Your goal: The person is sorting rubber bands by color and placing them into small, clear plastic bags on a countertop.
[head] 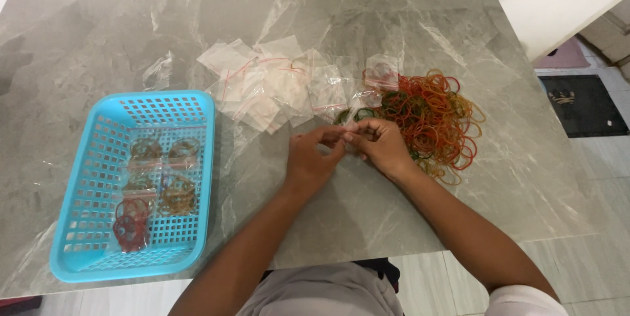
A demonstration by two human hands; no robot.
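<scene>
pinching a small clear zip bag (348, 133) between both hands, just beside the rubber band pile (433, 119).
left hand (308, 158) and right hand (380, 147) with fingertips closed on the bag's top edge; likely featherlight, limp, slippery film, best gripped at the stiffer zip strip; filled bags in the blue basket (79, 250).

One blue basket (79, 224) is seen, six filled bags (157, 185) are counted inside, and one rubber band heap (433, 119) is spread alongside.

Both hands, left (308, 158) and right (380, 145), fingertips together beside rubber bands (436, 119), clear bags (275, 86), blue basket (79, 250).
</scene>
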